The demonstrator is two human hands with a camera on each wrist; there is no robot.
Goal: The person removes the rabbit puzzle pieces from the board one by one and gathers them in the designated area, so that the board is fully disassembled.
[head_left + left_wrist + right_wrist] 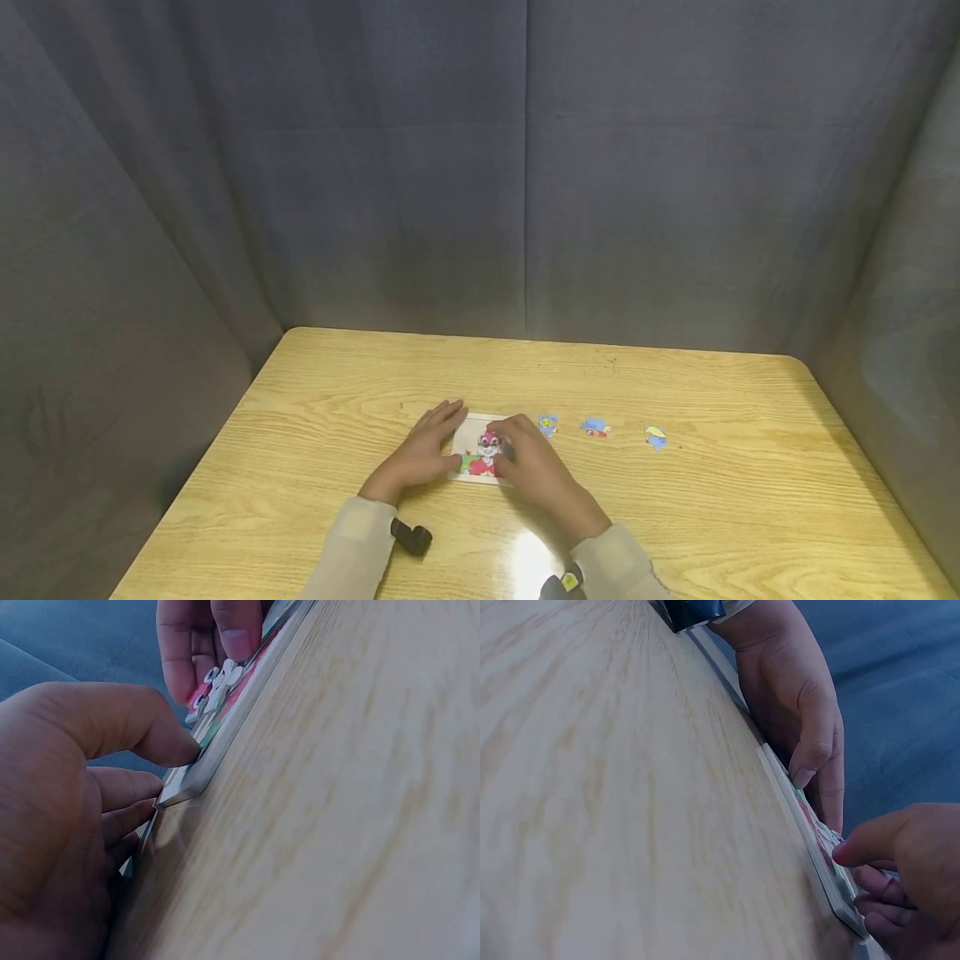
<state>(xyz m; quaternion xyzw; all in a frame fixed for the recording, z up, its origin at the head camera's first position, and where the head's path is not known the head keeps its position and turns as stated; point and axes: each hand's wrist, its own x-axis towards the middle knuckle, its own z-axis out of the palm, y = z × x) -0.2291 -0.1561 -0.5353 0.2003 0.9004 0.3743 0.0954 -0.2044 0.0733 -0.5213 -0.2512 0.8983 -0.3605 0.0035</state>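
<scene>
A small pale-framed jigsaw puzzle tray (474, 479) lies on the table, with green and red picture parts along its near side. My left hand (423, 447) holds its left side, thumb bent over the near part and fingers at the far left corner. Over the tray, my right hand (534, 467) pinches a jigsaw piece (490, 442) showing a pink and white cartoon animal's face. In the left wrist view, that piece (201, 703) tilts up from the tray surface. The right fingers and palm cover the tray's right side in the head view.
To the right of the tray lie three loose jigsaw pieces: a blue one with a yellow flower (548, 423), a blue and red one (596, 427), and a blue and yellow one (656, 437). Dark grey curtains (390, 183) surround the wooden table (750, 500).
</scene>
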